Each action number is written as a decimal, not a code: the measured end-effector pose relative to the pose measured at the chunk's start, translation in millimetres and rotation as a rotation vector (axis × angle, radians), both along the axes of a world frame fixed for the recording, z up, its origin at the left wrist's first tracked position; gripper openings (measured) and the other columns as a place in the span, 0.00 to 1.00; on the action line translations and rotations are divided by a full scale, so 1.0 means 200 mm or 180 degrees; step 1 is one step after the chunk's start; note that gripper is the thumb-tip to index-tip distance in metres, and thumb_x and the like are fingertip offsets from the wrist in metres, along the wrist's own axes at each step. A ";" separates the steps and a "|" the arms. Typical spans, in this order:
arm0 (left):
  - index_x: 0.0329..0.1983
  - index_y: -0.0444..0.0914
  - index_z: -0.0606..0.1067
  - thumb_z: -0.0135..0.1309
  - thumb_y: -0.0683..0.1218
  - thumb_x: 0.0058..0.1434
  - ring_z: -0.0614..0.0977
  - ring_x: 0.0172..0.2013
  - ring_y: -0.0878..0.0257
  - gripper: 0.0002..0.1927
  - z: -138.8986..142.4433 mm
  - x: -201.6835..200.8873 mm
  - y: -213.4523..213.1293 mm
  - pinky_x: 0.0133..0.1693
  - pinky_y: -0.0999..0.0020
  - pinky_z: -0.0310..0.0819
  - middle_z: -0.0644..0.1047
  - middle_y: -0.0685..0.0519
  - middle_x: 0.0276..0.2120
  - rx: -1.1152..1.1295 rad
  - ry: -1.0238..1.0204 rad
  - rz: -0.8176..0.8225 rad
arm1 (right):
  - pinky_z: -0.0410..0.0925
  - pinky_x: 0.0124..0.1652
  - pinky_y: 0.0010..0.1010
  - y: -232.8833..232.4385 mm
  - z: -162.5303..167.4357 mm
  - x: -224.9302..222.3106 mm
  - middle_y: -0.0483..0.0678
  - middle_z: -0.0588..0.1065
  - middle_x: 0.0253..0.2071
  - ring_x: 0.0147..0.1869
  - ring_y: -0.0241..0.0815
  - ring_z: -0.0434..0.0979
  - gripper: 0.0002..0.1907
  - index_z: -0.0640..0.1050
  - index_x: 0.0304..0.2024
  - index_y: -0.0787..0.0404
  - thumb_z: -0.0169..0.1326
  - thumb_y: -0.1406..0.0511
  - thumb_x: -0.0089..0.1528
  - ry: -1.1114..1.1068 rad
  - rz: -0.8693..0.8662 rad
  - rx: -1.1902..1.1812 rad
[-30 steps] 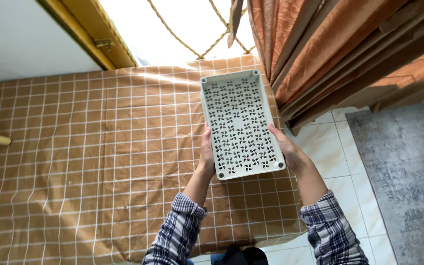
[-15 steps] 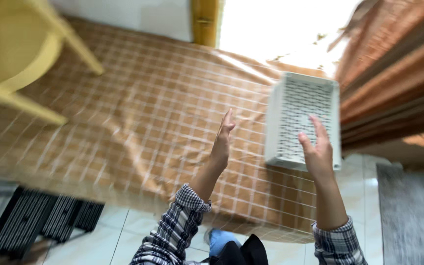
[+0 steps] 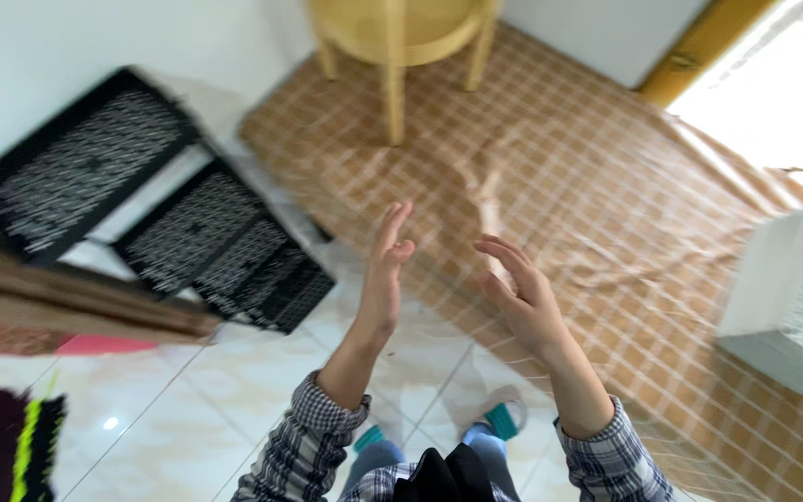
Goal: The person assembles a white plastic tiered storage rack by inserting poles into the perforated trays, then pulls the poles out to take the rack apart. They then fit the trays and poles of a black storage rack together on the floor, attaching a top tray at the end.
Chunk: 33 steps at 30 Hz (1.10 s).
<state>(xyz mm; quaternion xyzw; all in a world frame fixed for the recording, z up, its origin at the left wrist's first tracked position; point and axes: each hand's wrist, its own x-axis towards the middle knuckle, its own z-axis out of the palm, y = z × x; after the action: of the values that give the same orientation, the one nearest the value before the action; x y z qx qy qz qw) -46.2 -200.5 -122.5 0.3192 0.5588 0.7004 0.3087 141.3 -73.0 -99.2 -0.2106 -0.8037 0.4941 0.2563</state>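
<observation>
Fingers spread and empty on left hand [image 3: 383, 279] and right hand [image 3: 522, 302], over checked brown floor mat [image 3: 606, 204], perforated white plastic basket [image 3: 792, 297] well right, black lattice trays [image 3: 188, 223] left

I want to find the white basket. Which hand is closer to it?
Right. The right hand is raised over the brown checked mat, on the side of the white basket. The left hand is farther away.

A brown checked mat [image 3: 606, 195] covers part of a glossy white tiled floor [image 3: 188, 390]. A yellow wooden stool [image 3: 401, 37] stands on the mat near a white wall [image 3: 48, 56]. Black perforated trays [image 3: 141, 204] lie along that wall. Bright daylight comes through a wooden-framed doorway [image 3: 699, 46].
</observation>
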 end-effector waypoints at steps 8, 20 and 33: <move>0.69 0.39 0.67 0.47 0.53 0.68 0.55 0.76 0.53 0.28 0.03 -0.62 -0.62 0.67 0.55 0.58 0.53 0.44 0.78 0.0076 0.0226 0.0866 | 0.59 0.67 0.36 -0.40 -0.03 -0.64 0.55 0.71 0.67 0.74 0.49 0.66 0.22 0.74 0.61 0.63 0.54 0.64 0.65 -0.0269 0.0640 -0.0110; 0.67 0.34 0.66 0.60 0.48 0.64 0.56 0.72 0.32 0.31 -0.02 -1.29 -1.03 0.68 0.42 0.51 0.56 0.32 0.73 -0.1806 0.2570 0.2939 | 0.66 0.62 0.33 -0.43 -0.02 -1.39 0.50 0.72 0.64 0.70 0.42 0.69 0.26 0.69 0.67 0.58 0.53 0.64 0.66 -0.0326 0.0779 -0.1156; 0.73 0.24 0.49 0.50 0.41 0.63 0.67 0.65 0.35 0.39 -0.16 -1.53 -1.10 0.65 0.53 0.59 0.60 0.27 0.67 -0.1732 0.1225 0.2948 | 0.64 0.60 0.29 -0.25 -0.20 -2.10 0.48 0.72 0.60 0.63 0.38 0.70 0.23 0.66 0.67 0.66 0.49 0.63 0.71 0.0219 0.0069 -0.1255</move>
<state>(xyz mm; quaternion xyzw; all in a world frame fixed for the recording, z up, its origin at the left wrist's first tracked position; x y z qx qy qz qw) -353.2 -419.7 -153.8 0.0719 0.8468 0.5228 -0.0668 -279.5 -124.0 -138.6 -0.2310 -0.6843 0.6515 0.2321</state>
